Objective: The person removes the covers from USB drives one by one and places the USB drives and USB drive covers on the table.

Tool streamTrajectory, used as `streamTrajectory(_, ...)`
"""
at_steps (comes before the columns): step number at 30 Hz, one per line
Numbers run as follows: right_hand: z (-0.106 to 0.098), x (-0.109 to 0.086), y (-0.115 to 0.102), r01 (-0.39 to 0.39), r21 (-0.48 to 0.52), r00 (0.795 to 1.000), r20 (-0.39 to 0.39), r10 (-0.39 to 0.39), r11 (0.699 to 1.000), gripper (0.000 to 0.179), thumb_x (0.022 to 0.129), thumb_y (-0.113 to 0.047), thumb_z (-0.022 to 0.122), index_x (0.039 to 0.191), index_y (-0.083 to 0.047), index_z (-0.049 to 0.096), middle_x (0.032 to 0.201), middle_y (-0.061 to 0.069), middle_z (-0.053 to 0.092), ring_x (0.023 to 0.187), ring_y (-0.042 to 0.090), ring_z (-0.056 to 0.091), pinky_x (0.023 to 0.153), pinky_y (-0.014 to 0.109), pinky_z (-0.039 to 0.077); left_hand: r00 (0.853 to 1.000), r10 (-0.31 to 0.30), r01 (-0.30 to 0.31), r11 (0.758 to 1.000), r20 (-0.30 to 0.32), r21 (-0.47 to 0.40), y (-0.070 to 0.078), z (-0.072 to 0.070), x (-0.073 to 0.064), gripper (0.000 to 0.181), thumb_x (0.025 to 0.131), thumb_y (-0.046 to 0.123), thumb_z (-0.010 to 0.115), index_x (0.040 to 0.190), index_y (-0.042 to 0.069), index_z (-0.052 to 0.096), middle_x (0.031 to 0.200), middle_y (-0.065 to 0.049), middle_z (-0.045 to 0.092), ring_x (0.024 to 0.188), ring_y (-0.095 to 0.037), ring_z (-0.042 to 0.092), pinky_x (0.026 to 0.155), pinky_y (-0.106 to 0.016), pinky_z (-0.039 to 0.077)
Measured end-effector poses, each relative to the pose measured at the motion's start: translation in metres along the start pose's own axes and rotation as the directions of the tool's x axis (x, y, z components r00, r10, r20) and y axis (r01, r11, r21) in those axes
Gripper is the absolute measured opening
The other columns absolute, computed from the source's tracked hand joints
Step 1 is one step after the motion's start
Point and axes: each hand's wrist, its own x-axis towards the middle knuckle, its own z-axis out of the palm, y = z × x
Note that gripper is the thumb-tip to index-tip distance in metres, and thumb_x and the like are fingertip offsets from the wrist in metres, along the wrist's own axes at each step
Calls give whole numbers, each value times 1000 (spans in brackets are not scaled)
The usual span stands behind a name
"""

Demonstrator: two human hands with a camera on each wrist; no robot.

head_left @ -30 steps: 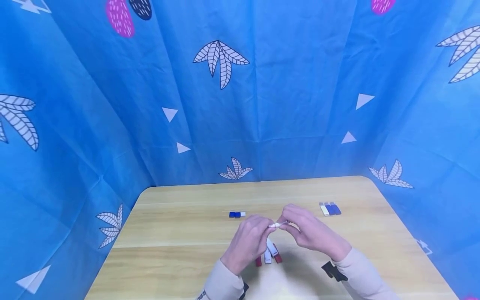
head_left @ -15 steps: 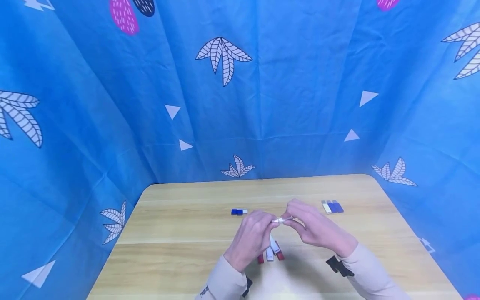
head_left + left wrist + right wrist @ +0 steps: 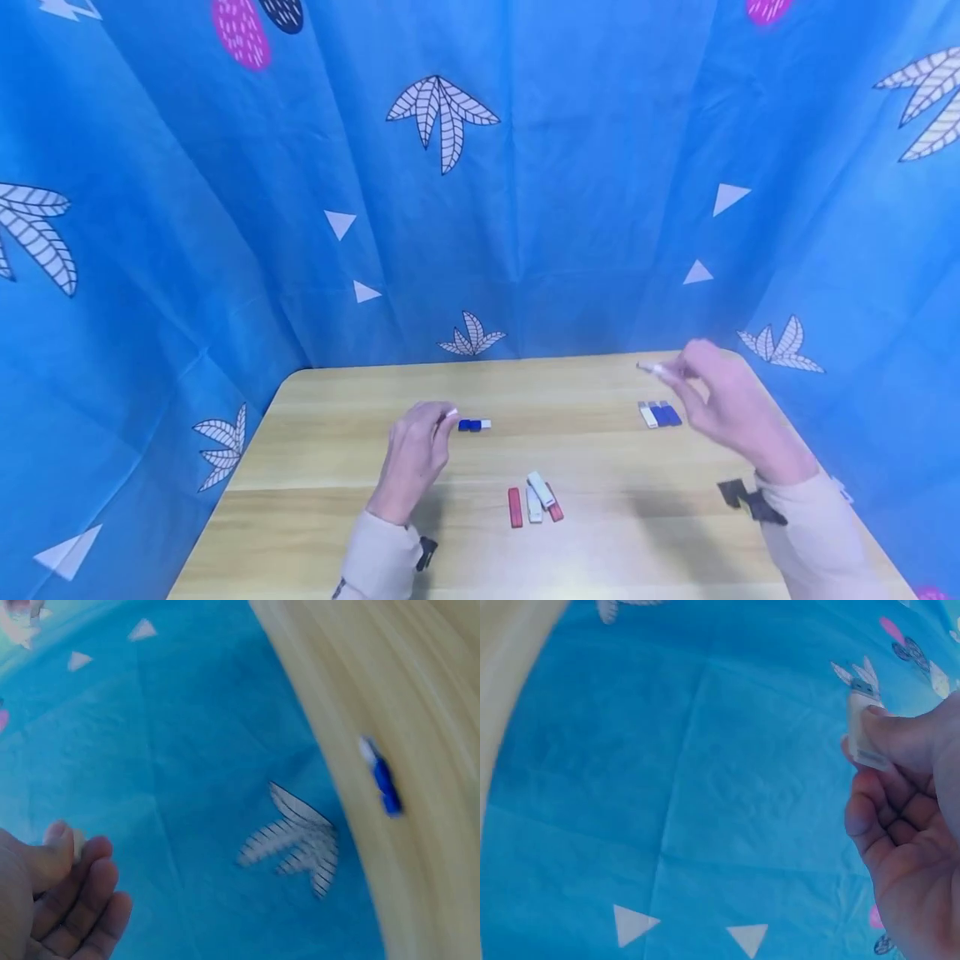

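My right hand (image 3: pixel 731 408) is raised over the table's right side, pinching a white USB flash drive (image 3: pixel 864 735) between thumb and forefinger. The drive's bare metal plug (image 3: pixel 865 687) points away from the hand. At the left, my left hand (image 3: pixel 412 454) pinches a small white cap (image 3: pixel 78 846), mostly covered by its fingertips. Close beside that hand lie blue caps (image 3: pixel 469 426) and a white cap (image 3: pixel 486 424) in a row. Below the right hand, a white flash drive (image 3: pixel 647 417) and blue flash drives (image 3: pixel 666 415) lie side by side, plugs uncovered.
Near the table's middle front lies a loose group: a red stick (image 3: pixel 514 508), white sticks (image 3: pixel 534 505) and another red stick (image 3: pixel 557 510) partly under a white one. A blue patterned curtain (image 3: pixel 585 208) surrounds the wooden table (image 3: pixel 337 500) at the back and sides.
My hands were together at the centre, both on the white flash drive. They have parted: the left went left with the cap, the right went right and away with the uncapped drive.
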Motion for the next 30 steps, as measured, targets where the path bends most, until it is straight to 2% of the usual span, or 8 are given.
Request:
streamTrajectory(3,-11,8,7,-70,-28,997,27,71,997,12,88,-3,75,86,-3,63,78,1,63,75,11,55,71,16,48,995,104,-104,994,-4,-38,-3,0,3,6,92,3,72,97,4,72,91,-8,75,84,-18,70,75,-30,62)
streamTrajectory(5,-10,9,11,-118,-39,993,8,119,992,22,76,11,78,87,-2,63,80,3,65,76,9,53,70,16,45,991,132,-133,990,-16,-50,-2,3,3,6,92,2,71,98,4,71,90,-6,73,82,-16,67,73,-27,60)
streamTrajectory(8,-1,5,18,-234,-33,972,-35,233,972,21,78,11,78,90,0,65,78,4,63,76,6,48,68,16,40,994,107,-108,993,-37,-37,0,6,-1,10,92,-2,69,101,2,70,91,-7,71,82,-15,65,73,-28,59)
streamTrajectory(10,8,-1,25,-338,-15,940,-47,337,941,13,85,5,76,91,-1,66,77,4,62,75,4,47,65,14,38,996,82,-83,996,-34,-21,0,8,-4,13,92,-4,67,105,-1,69,94,-8,71,86,-18,65,75,-30,60)
streamTrajectory(13,22,-12,34,-498,18,867,4,498,867,9,94,-8,71,94,-2,65,75,6,61,70,2,48,61,15,40,998,58,-58,998,-16,-1,-1,10,-6,17,94,-4,64,110,-3,68,99,-11,72,92,-22,67,81,-33,61)
streamTrajectory(18,48,-29,46,-685,25,724,137,676,728,23,100,-24,64,96,-2,63,77,11,65,68,8,54,60,19,47,999,41,-41,999,3,-7,-3,11,-9,15,93,-3,67,106,1,71,98,-10,75,92,-22,71,80,-32,62)
streamTrajectory(26,78,-48,61,-834,-47,530,207,822,549,30,101,-29,63,100,0,66,93,23,72,81,28,67,68,30,50,999,18,-16,998,32,-57,-4,14,-15,16,88,-1,73,101,7,77,97,-7,79,90,-20,74,79,-30,63)
streamTrajectory(30,88,-59,66,-897,-38,411,291,864,439,28,101,-25,62,106,3,65,98,25,72,78,26,68,63,29,53,999,11,-9,997,30,-73,-4,16,-17,14,85,1,78,97,7,78,94,-7,79,87,-19,74,76,-29,63)
